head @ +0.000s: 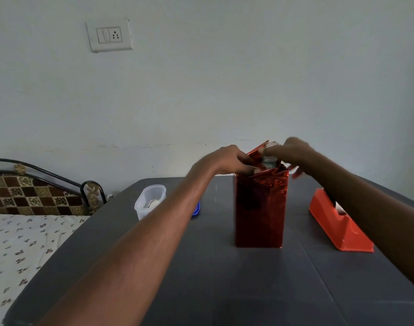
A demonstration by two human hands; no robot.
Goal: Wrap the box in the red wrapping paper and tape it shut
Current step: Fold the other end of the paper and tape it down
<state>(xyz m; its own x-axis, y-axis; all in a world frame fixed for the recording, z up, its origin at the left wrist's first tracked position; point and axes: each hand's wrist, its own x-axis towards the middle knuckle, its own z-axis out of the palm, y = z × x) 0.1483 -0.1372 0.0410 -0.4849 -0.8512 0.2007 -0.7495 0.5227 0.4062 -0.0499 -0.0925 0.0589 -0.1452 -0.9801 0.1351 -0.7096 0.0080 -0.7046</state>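
Observation:
A tall box wrapped in shiny red wrapping paper (260, 208) stands upright in the middle of the dark grey table (224, 278). Its top end is open, with loose red flaps sticking up and a bit of the box showing between them. My left hand (229, 160) holds the left top flap, fingers curled into the opening. My right hand (293, 151) is blurred and pinches the far flap at the top. An orange-red tape dispenser (340, 227) sits to the right of the box, partly behind my right forearm.
A clear plastic container (149, 203) stands left of the box, with a blue lid (196, 209) partly hidden behind my left forearm. A bed with a flowered sheet (25, 243) lies beside the table's left edge. A wall rises behind the table.

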